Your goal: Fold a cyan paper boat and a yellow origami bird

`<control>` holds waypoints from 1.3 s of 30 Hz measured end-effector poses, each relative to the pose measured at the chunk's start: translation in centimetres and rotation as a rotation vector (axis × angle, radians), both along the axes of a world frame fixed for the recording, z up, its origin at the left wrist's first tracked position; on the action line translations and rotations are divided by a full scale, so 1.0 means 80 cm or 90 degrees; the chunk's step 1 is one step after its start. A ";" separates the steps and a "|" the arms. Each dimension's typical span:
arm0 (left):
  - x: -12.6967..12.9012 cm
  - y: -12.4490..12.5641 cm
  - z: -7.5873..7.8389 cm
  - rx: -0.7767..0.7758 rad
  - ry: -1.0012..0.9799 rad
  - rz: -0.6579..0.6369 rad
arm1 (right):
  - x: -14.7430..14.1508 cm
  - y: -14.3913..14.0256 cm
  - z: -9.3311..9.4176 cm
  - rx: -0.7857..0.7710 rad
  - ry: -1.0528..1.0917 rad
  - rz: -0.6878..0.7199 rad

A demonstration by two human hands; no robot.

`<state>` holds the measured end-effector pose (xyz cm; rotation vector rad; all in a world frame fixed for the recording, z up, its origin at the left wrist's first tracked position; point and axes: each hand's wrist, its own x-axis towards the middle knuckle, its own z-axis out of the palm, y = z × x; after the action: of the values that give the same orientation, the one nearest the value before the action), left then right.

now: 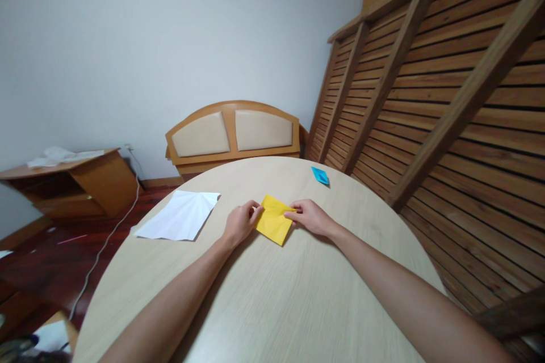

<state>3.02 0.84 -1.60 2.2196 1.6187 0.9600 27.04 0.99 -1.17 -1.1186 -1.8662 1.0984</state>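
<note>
A yellow square of paper (276, 221), creased across its surface, is held between my two hands over the middle of the round table. My left hand (242, 221) pinches its left edge between thumb and fingers. On the opposite side, my right hand (311, 216) grips the right edge, thumb on top and fingers mostly hidden behind the sheet. Beyond my right hand lies a small folded blue paper piece (321, 175). To the left of my left hand rests a white sheet of paper (181, 215) with fan-like creases.
The round pale wooden table (306, 306) curves around my arms. Behind it stands a headboard (232, 130) with two cream panels. A slatted wooden frame (426, 91) leans along the right. At left are a low desk (85, 181) and a cable (106, 241) along the floor.
</note>
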 end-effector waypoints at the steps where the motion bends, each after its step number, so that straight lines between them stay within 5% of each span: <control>1: -0.001 -0.001 0.000 -0.009 0.031 0.011 | 0.001 0.001 -0.002 0.029 -0.030 -0.009; 5: -0.001 -0.005 -0.004 0.024 0.085 -0.005 | 0.003 0.004 -0.009 0.155 -0.151 -0.055; 11: 0.000 -0.001 -0.010 0.089 0.110 -0.152 | -0.011 -0.006 -0.006 0.329 -0.284 -0.152; 19: -0.002 0.006 -0.015 0.077 0.169 -0.198 | -0.043 -0.042 -0.001 0.180 -0.458 0.135; 28: -0.003 0.003 -0.006 0.145 0.218 -0.214 | 0.001 -0.022 0.004 0.101 -0.540 0.098; 35: -0.007 -0.001 0.003 0.173 0.227 -0.233 | 0.023 -0.002 0.000 0.328 -0.502 -0.012; 39: -0.008 -0.002 -0.004 0.151 0.183 -0.214 | 0.008 -0.008 0.006 0.367 -0.456 -0.040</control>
<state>2.38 0.69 -1.94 2.7851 1.2176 0.8035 27.70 0.36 -0.72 -1.2844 -2.4344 0.0552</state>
